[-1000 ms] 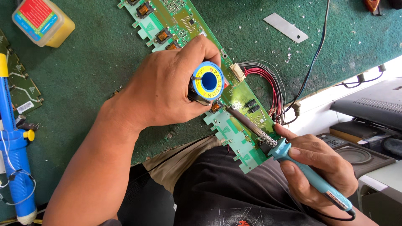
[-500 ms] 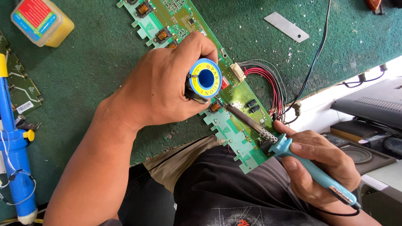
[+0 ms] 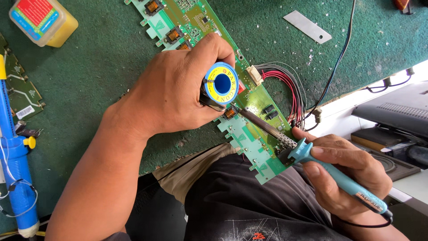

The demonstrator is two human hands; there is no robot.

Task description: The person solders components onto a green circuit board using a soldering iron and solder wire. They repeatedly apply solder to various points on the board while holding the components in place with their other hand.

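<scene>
1. You are working over a green felt-like mat [image 3: 98, 76] that covers the bench; its near edge runs just above your lap, and a pale surface with dark equipment lies off to your right.
2. A long green circuit board [image 3: 254, 134] lies slantwise on the mat, its lower end sticking out past the mat's edge. A bundle of red and black wires [image 3: 290, 85] plugs into a white connector on it.
3. Your left hand [image 3: 178, 89] is curled tight around a solder spool [image 3: 221, 84] with a blue and yellow end face, fingers wrapped over the top and thumb beneath, held just above the board.
4. Your right hand [image 3: 347, 178] is closed around the light blue handle of a soldering iron [image 3: 312, 158], pen fashion; its dark tip reaches the board right under the spool.
5. Elsewhere on the mat: a yellow tub with a red and blue lid [image 3: 40, 20], a blue desoldering pump [image 3: 18, 169], a second small board [image 3: 20, 91] and a flat metal strip [image 3: 307, 27].
6. The solder wire itself is too fine to make out, and your hand hides the joint. The pump and the iron's cord are cut off by the frame.
</scene>
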